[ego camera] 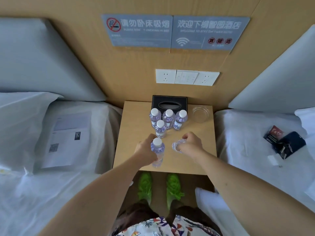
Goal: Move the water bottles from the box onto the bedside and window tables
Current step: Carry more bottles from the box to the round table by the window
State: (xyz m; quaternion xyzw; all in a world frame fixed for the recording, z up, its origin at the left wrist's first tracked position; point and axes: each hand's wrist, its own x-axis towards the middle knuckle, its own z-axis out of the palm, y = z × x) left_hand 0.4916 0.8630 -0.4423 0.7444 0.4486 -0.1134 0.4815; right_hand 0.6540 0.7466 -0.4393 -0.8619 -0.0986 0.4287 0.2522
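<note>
Right hand (189,142), just right of centre frame: fingers curled over a bottle (177,147) whose cap is hidden under them; only a clear, blurred bit of the body showing at the hand's left, so upright or tilted cannot be told. Left hand (146,149), just left of centre: wrapped round the side of a second bottle (157,150), white cap up, its base near the front edge of the bedside table (134,120). No box for the bottles anywhere in view.

Above the hands, mid-frame: four more bottles (167,119) standing upright on the table, three in a row and one in front, close together. Behind them, against the wooden wall: black tissue box (169,101), its slot dark, contents not readable. To its right: clear glass dish (200,114), nothing visible in it.

Upper frame: two grey signs (173,31), small print too blurred to read. Left bed: printed sheet (68,138), text unreadable. Right bed: dark items (284,142), hard to identify. Bottom centre: green shoes (160,186), partly cut off by the table edge.
</note>
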